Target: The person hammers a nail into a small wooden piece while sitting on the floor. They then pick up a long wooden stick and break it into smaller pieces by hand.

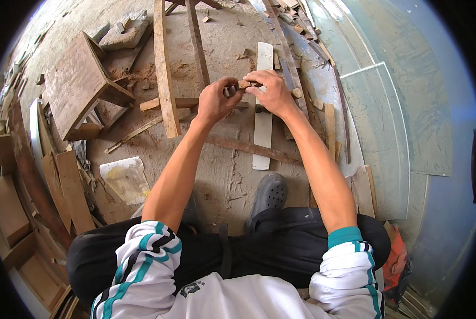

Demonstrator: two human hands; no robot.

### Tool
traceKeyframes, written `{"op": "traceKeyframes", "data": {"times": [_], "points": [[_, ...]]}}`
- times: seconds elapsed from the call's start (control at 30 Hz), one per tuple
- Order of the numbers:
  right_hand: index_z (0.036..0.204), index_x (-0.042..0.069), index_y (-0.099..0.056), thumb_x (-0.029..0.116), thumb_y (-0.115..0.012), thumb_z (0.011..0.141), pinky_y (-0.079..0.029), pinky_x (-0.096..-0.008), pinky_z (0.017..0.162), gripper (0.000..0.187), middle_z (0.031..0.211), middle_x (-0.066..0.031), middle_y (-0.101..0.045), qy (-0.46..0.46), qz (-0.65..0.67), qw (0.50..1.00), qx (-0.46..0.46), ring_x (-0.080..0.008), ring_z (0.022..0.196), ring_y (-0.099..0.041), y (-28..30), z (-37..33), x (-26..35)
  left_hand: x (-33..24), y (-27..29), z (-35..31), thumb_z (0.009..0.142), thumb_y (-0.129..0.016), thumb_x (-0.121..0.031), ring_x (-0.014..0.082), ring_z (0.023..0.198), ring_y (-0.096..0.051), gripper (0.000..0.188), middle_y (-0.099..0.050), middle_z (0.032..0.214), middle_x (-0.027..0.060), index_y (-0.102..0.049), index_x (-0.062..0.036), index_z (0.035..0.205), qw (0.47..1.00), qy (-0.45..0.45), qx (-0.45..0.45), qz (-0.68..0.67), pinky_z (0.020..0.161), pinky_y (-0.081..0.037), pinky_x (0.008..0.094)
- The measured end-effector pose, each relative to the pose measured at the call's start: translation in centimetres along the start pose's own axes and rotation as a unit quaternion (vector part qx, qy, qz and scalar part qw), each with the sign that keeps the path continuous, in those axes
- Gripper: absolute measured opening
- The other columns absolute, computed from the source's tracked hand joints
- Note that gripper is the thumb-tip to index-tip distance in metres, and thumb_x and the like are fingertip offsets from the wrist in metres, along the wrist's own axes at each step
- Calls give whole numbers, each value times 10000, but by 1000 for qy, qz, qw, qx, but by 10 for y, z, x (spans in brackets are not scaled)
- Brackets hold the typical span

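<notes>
Both arms reach forward, and my hands meet over the floor beyond my knees. Between the fingertips is a small brown wooden piece (244, 84), with a darker end towards the right. My left hand (218, 101) is closed, its thumb and fingers pinching the left side of the piece. My right hand (274, 91) pinches it from the other side, and the fingers hide part of it. Below the right hand a white strip board (263, 135) lies on the floor. Left of the hands, a long pale wooden bar (165, 80) slants up and away.
A wooden stool-like box (81, 85) lies tipped at the left. A reddish wooden strip (246, 147) crosses the floor before my feet. Glass sheets (376, 117) lie at the right. Planks (74, 186) lean at the left, beside a stained paper sheet (125, 179).
</notes>
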State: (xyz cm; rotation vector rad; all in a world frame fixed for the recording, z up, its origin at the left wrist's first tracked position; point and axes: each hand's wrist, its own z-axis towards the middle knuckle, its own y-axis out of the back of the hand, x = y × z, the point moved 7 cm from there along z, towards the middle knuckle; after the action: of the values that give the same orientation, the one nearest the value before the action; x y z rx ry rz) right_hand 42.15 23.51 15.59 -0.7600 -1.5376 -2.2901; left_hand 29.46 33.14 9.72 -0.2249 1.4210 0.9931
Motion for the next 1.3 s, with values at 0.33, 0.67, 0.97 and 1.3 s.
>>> {"op": "traceKeyframes", "data": {"times": [0.33,0.67,0.97,1.3], "points": [[1071,68,-747,107,-716,843,-505,-413,980,234,1103,-105,-732,8,-21,999,28,-313,1080,-645,-4,2,-6,5,-2,3,808,-754,-285,255,748,-695,393,-725,871,143,-716,-30,1103,1000,4,20,6,728,-550,361],[1036,71,-759,174,-717,888,-510,-397,933,185,1058,-112,-740,-11,-24,1000,0,-296,1049,-667,8,11,1,0,6,18,995,-612,-368,186,787,-656,408,-734,870,114,-731,-9,1149,985,45,89,-144,762,-526,344],[1021,41,-761,261,-667,931,-517,-396,908,256,1015,-172,-740,-84,44,995,-42,-308,1022,-681,41,34,32,-32,18,30,1085,-366,-463,198,967,-639,613,-729,1065,112,-682,50,1195,949,55,65,-305,914,-484,351],[1010,43,-751,225,-663,914,-546,-377,841,224,957,-167,-746,-75,75,988,-110,-292,950,-714,57,40,53,-50,22,30,1069,-513,-300,114,849,-628,363,-695,919,51,-671,11,1172,960,27,8,-279,778,-508,294]]}}
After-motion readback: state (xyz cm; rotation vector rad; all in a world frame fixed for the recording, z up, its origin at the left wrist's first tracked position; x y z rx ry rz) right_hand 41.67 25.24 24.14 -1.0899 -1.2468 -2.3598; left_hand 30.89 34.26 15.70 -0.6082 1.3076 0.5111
